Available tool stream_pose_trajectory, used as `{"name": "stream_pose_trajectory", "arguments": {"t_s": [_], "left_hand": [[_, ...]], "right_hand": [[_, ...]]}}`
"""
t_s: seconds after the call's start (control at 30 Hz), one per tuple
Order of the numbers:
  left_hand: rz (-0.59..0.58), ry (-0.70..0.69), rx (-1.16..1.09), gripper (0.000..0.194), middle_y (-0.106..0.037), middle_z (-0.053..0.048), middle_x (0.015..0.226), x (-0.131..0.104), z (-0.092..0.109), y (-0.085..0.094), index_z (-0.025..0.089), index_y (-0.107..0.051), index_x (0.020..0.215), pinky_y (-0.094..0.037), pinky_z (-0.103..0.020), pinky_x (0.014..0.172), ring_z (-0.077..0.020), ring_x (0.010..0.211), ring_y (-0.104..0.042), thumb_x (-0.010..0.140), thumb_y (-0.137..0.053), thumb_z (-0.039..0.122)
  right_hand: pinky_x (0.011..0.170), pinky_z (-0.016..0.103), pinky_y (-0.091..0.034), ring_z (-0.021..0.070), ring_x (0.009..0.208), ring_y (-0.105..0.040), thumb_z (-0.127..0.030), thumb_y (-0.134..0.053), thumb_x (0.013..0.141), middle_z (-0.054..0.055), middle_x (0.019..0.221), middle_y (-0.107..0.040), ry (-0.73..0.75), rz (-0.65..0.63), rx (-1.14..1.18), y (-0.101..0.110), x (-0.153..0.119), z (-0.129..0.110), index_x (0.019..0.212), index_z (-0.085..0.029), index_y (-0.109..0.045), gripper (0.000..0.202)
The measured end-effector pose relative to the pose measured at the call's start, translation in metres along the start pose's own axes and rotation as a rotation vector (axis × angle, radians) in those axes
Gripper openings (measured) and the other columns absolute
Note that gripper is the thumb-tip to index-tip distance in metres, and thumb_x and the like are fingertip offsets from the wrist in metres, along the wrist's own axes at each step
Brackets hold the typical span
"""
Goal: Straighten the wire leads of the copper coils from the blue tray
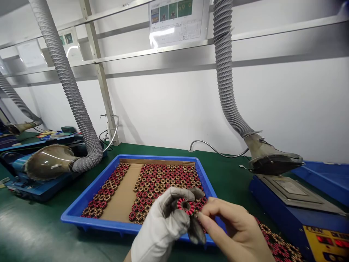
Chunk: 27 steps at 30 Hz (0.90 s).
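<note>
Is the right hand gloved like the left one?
No, the right hand is bare, while the left hand wears a white glove.

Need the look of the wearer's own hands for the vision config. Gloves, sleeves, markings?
Left hand: white fabric glove, fingers and thumb stained dark grey, the back and cuff cleaner. Right hand: no glove, short nails. No sleeve, ring, watch or printed marking shows on either; most of both forearms is out of frame.
</note>
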State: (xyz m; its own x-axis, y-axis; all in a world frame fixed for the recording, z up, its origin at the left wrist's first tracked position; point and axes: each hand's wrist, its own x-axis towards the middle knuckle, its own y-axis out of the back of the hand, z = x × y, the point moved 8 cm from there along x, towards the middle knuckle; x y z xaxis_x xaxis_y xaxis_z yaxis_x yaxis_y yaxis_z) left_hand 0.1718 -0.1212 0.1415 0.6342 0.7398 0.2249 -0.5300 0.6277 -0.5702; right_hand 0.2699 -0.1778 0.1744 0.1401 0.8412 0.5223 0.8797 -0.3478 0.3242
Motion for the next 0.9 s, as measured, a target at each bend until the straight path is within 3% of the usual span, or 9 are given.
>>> {"name": "stream_pose_trajectory", "arguments": {"t_s": [0.1,0.27,0.4,0.47,0.57,0.63,0.73,0.8,0.9], "left_hand": [[-0.069,-0.016,0.067,0.041,-0.067,-0.002,0.078,0.0,-0.001,0.0,0.019,-0.061,0.086,-0.04,-0.019,0.043,-0.0075,0.043,-0.056,0.071,-0.079,0.053],[-0.033,0.055,0.297,0.038,-0.061,-0.002,0.068,-0.001,0.0,-0.001,0.016,-0.062,0.076,-0.046,-0.023,0.058,-0.0126,0.062,-0.057,0.07,-0.081,0.049],[-0.006,0.095,0.312,0.042,-0.06,-0.001,0.073,-0.002,-0.001,-0.006,0.016,-0.063,0.074,-0.047,-0.025,0.067,-0.0137,0.069,-0.057,0.058,-0.09,0.043],[-0.027,0.154,0.286,0.045,-0.06,0.0,0.072,-0.002,-0.009,-0.006,0.016,-0.061,0.073,-0.046,-0.024,0.064,-0.0127,0.066,-0.057,0.052,-0.093,0.04],[-0.041,0.234,0.218,0.052,-0.062,-0.001,0.066,-0.001,-0.025,0.0,0.017,-0.058,0.077,-0.045,-0.024,0.054,-0.0131,0.057,-0.057,0.053,-0.09,0.05],[-0.035,0.207,0.216,0.056,-0.061,-0.001,0.059,0.001,-0.029,0.006,0.018,-0.056,0.076,-0.044,-0.024,0.05,-0.0135,0.051,-0.056,0.052,-0.087,0.058],[0.035,0.074,0.322,0.049,-0.065,-0.002,0.068,0.003,-0.017,0.013,0.019,-0.061,0.078,-0.049,-0.026,0.061,-0.0155,0.062,-0.06,0.056,-0.088,0.053],[0.048,0.024,0.389,0.041,-0.064,-0.002,0.074,0.003,-0.008,0.011,0.018,-0.064,0.076,-0.049,-0.025,0.067,-0.0152,0.07,-0.061,0.059,-0.088,0.045],[-0.052,0.061,0.409,0.039,-0.058,0.001,0.068,0.002,-0.007,-0.001,0.016,-0.061,0.074,-0.046,-0.022,0.057,-0.0111,0.059,-0.057,0.067,-0.083,0.048]], "right_hand": [[0.055,0.025,-0.039,0.0144,0.056,-0.05,-0.023,-0.059,0.087,-0.002,0.061,-0.054,-0.044,-0.078,0.008,0.001,0.001,0.007,0.064,-0.02,-0.06,0.024],[0.063,0.026,-0.043,0.0175,0.071,-0.056,-0.03,-0.06,0.091,0.002,0.08,-0.057,-0.05,-0.087,0.252,-0.001,0.002,0.009,0.102,-0.027,-0.074,0.019],[0.058,0.027,-0.037,0.0155,0.063,-0.049,-0.034,-0.069,0.088,0.001,0.066,-0.053,-0.009,-0.064,0.352,-0.009,0.005,0.01,0.078,-0.021,-0.079,0.019],[0.052,0.025,-0.031,0.0121,0.056,-0.04,-0.037,-0.073,0.085,-0.001,0.059,-0.047,-0.055,0.039,0.555,-0.005,0.007,0.018,0.066,-0.02,-0.076,0.025],[0.046,0.023,-0.022,0.009,0.049,-0.025,-0.04,-0.071,0.087,-0.006,0.056,-0.034,-0.118,0.141,0.931,0.004,0.006,0.031,0.068,-0.022,-0.072,0.026],[0.046,0.023,-0.022,0.009,0.049,-0.027,-0.04,-0.069,0.089,-0.005,0.059,-0.035,-0.094,0.089,0.886,0.006,0.006,0.029,0.079,-0.025,-0.076,0.019],[0.053,0.025,-0.031,0.0128,0.06,-0.043,-0.046,-0.071,0.086,0.0,0.067,-0.047,-0.019,-0.094,0.529,-0.003,0.006,0.016,0.094,-0.025,-0.08,0.025],[0.056,0.027,-0.034,0.0146,0.062,-0.046,-0.05,-0.071,0.084,0.001,0.066,-0.048,-0.002,-0.12,0.419,-0.009,0.008,0.012,0.086,-0.024,-0.082,0.029],[0.053,0.026,-0.032,0.0131,0.057,-0.043,-0.047,-0.074,0.083,-0.001,0.06,-0.046,-0.018,-0.045,0.445,-0.012,0.01,0.014,0.071,-0.024,-0.081,0.027]]}}
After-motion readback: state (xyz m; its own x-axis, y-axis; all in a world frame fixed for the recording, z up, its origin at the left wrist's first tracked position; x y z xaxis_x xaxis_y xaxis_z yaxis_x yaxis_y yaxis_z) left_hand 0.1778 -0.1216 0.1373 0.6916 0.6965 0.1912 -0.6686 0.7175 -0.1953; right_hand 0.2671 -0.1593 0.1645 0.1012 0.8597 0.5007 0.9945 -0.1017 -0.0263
